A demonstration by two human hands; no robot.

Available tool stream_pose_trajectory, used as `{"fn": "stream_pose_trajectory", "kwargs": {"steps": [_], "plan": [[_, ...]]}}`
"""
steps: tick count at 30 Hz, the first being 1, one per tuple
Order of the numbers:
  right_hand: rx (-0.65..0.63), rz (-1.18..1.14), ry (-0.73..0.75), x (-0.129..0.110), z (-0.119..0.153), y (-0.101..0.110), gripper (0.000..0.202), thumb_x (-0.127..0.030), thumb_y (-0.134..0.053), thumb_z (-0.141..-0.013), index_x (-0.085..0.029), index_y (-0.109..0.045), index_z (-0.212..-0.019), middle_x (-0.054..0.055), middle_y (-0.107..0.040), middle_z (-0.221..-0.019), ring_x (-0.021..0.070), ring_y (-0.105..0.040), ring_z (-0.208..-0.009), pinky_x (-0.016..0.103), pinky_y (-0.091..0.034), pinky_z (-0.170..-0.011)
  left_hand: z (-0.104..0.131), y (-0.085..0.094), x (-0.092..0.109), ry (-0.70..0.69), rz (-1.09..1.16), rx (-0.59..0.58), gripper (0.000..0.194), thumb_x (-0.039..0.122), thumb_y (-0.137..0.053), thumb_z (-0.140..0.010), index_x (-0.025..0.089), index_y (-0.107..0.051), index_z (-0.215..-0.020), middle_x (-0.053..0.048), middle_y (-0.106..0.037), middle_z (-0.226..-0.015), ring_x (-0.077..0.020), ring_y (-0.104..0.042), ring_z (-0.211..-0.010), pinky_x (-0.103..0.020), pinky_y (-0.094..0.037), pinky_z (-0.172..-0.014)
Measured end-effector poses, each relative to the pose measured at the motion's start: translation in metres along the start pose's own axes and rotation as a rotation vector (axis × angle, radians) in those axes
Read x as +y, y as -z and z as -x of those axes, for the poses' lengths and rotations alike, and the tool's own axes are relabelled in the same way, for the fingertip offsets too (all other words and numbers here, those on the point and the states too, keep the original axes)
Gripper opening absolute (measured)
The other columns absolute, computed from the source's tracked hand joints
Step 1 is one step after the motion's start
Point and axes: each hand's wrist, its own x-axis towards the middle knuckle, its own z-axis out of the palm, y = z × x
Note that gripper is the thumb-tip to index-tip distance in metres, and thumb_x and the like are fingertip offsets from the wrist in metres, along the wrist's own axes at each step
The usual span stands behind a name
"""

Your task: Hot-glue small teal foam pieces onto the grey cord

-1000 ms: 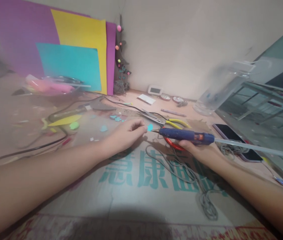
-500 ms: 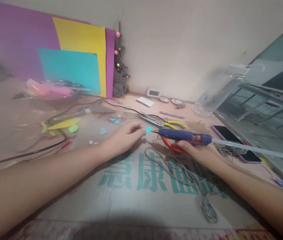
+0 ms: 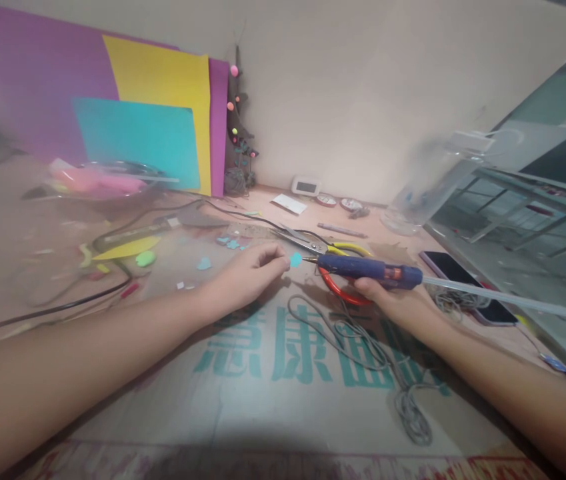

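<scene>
Turquoise cut-out (image 3: 296, 259) sits at the fingertips of the left hand (image 3: 257, 267), pinched narrowly between thumb and forefinger and held above the cardboard sheet (image 3: 263, 413). From that hand it lies to the right, directly in line with the metal nozzle (image 3: 309, 260) of the navy hot glue gun (image 3: 353, 267); whether tip and cut-out touch or stand just apart, one cannot tell. The gun's long axis runs nearly level from side to side, nozzle pointing left, with a clear glue stick (image 3: 503, 297) trailing out of its rear. Nearer to the cut-out is the left hand; the right hand (image 3: 397, 303) grips the gun farther back, thumb against its side, other fingers hidden. Scissors (image 3: 311, 244) lie just behind the nozzle, and loops of grey cord (image 3: 363, 350) rest in front
</scene>
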Motion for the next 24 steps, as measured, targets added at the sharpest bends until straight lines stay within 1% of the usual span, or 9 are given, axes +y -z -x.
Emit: {"fn": "stream_pose_trajectory", "kwargs": {"steps": [3,6,12,16,19,21,24], "plan": [[-0.064,-0.007,0.012,-0.001,0.002,0.0,0.019,-0.042,-0.066,-0.082,-0.026,-0.07,-0.091,0.005,-0.077,-0.088,0.0296,-0.073,-0.088,0.043,-0.06,-0.084,0.0,0.0,0.001,0.003,0.0,0.006,0.03,0.039,-0.049,-0.091,0.019,-0.048,-0.07,0.004,-0.049,-0.064,-0.0116,-0.043,-0.058,-0.025,-0.034,-0.056],[-0.126,-0.021,0.017,0.001,0.006,-0.001,0.019,-0.043,-0.064,-0.085,-0.026,-0.072,-0.091,0.006,-0.077,-0.082,0.031,-0.072,-0.093,0.044,-0.058,-0.087,0.001,0.001,0.003,0.025,-0.017,0.015,0.029,0.039,-0.049,-0.091,0.019,-0.049,-0.071,0.004,-0.05,-0.064,-0.0123,-0.045,-0.059,-0.025,-0.034,-0.056],[-0.138,-0.058,0.024,0.002,0.009,-0.003,0.019,-0.044,-0.066,-0.085,-0.026,-0.071,-0.091,0.004,-0.075,-0.076,0.0292,-0.073,-0.091,0.043,-0.058,-0.088,0.002,0.002,0.005,0.026,-0.04,0.014,0.03,0.039,-0.049,-0.091,0.019,-0.048,-0.069,0.004,-0.049,-0.063,-0.0121,-0.045,-0.059,-0.024,-0.034,-0.056],[-0.142,-0.08,0.022,-0.002,0.006,-0.002,0.014,-0.041,-0.067,-0.084,-0.027,-0.069,-0.082,0.003,-0.075,-0.073,0.0275,-0.074,-0.081,0.041,-0.06,-0.081,0.003,0.001,0.007,0.061,-0.021,0.008,0.028,0.038,-0.049,-0.091,0.019,-0.048,-0.07,0.004,-0.048,-0.061,-0.0115,-0.042,-0.054,-0.024,-0.031,-0.052],[-0.16,-0.093,0.011,-0.003,0.005,-0.002,0.011,-0.037,-0.066,-0.084,-0.027,-0.069,-0.082,0.003,-0.076,-0.077,0.0258,-0.074,-0.076,0.04,-0.062,-0.077,0.003,0.001,0.009,0.081,0.0,0.008,0.026,0.037,-0.049,-0.091,0.02,-0.05,-0.071,0.004,-0.049,-0.059,-0.0117,-0.042,-0.053,-0.024,-0.03,-0.051],[-0.138,-0.099,0.012,-0.002,0.005,-0.002,0.01,-0.036,-0.066,-0.084,-0.026,-0.07,-0.083,0.003,-0.077,-0.08,0.0261,-0.074,-0.079,0.041,-0.062,-0.08,0.004,0.001,0.01,0.083,0.007,0.009,0.026,0.037,-0.05,-0.091,0.02,-0.05,-0.071,0.004,-0.049,-0.059,-0.0118,-0.043,-0.053,-0.024,-0.031,-0.051],[-0.11,-0.083,-0.001,0.0,0.006,-0.003,0.009,-0.035,-0.067,-0.083,-0.027,-0.071,-0.085,0.003,-0.078,-0.082,0.0294,-0.074,-0.093,0.043,-0.061,-0.086,0.003,0.001,0.011,0.074,0.006,0.013,0.026,0.037,-0.05,-0.09,0.019,-0.05,-0.07,0.004,-0.049,-0.059,-0.0118,-0.043,-0.054,-0.024,-0.032,-0.052]]}}
